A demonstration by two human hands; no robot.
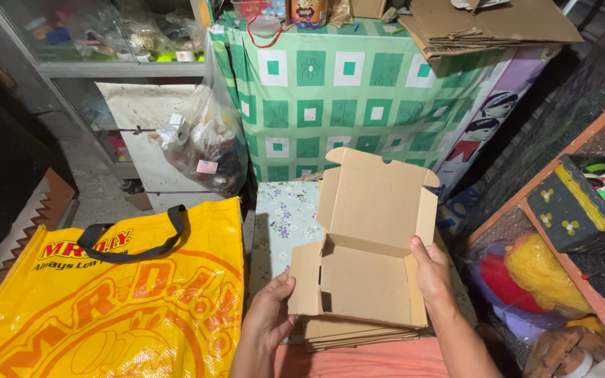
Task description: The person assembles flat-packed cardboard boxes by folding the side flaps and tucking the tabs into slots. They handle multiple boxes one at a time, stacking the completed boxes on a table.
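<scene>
Two hands of mine are on one small cardboard mailer box (pixel 362 262), half folded, its lid flap standing open and upright toward the green patterned tablecloth (pixel 330 91). My left hand (pixel 272 311) cups the box's lower left corner, fingers curled loosely under it and thumb against the side wall. My right hand (pixel 430 273) is closed on the right wall, thumb inside the box and fingers hidden behind the board. The box hovers just above a stack of flat cardboard blanks (pixel 358 334), which rests on a floral cloth surface (pixel 285 220) in front of me. To my left lies a big yellow shopping bag (pixel 113 308) with black handles; beyond it a clear plastic bag (pixel 204 143) of odds and ends leans near the tablecloth.
</scene>
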